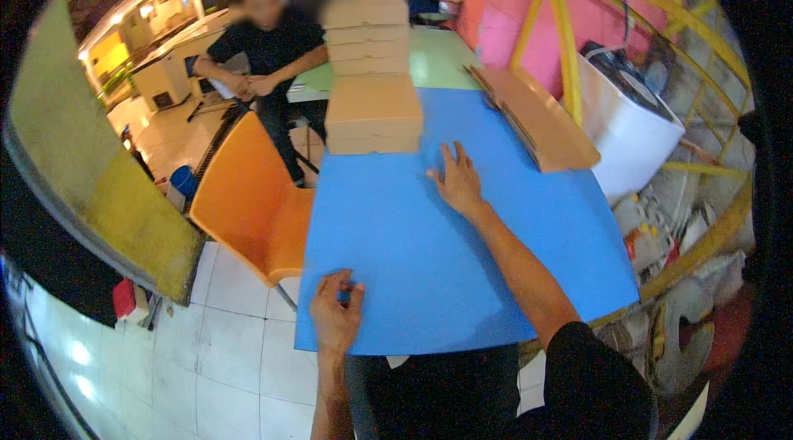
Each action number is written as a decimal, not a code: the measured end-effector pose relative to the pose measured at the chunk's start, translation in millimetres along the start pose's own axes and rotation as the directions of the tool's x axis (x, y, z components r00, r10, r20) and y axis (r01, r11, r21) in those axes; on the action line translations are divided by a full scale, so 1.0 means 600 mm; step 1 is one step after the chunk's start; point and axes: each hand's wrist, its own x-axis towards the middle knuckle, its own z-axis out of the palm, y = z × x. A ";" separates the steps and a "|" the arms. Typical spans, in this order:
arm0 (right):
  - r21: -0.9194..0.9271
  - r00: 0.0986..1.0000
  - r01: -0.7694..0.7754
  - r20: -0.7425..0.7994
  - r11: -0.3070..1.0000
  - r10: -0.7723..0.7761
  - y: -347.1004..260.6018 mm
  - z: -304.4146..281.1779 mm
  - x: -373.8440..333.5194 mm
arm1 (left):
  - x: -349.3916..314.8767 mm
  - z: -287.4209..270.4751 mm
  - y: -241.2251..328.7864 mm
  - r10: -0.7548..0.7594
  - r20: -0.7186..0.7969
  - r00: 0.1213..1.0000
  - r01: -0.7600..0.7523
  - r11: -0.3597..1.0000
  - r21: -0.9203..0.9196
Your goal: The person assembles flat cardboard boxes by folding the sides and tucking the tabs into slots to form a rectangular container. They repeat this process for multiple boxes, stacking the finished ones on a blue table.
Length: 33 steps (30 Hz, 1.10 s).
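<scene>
My right hand (458, 181) reaches over the middle of the blue table (405, 266), fingers apart and nothing in them. Just beyond it, a little to the left, lie stacked brown cardboard boxes (373, 114), apart from my fingers. A taller stack of similar boxes (368, 35) rises behind those. Close to the table's near left corner is my left hand (337, 308), its fingers curled with a gap between thumb and fingertips, holding nothing. Flat cardboard sheets (537, 118) lie in a pile along the table's right edge.
An orange chair (248, 200) stands against the table's left side. Beyond it a person in dark clothes (268, 52) sits with hands together. A green table (446, 56) adjoins the far end. To the right are a white tub-shaped appliance (624, 122) and a yellow metal frame (570, 43).
</scene>
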 end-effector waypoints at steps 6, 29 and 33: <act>-0.124 0.949 0.117 0.307 0.985 -0.074 0.121 -0.078 -0.126 | 0.000 0.006 -0.016 0.035 -0.005 0.999 -0.035 0.999 -0.028; -0.042 0.981 0.052 0.189 0.998 -0.043 0.146 -0.096 -0.141 | 0.023 -0.041 0.016 0.003 -0.385 0.923 -0.163 0.909 -0.384; -0.043 0.981 0.054 0.187 0.998 -0.045 0.150 -0.091 -0.143 | 0.042 -0.059 0.025 0.125 -0.244 0.962 -0.203 0.923 -0.327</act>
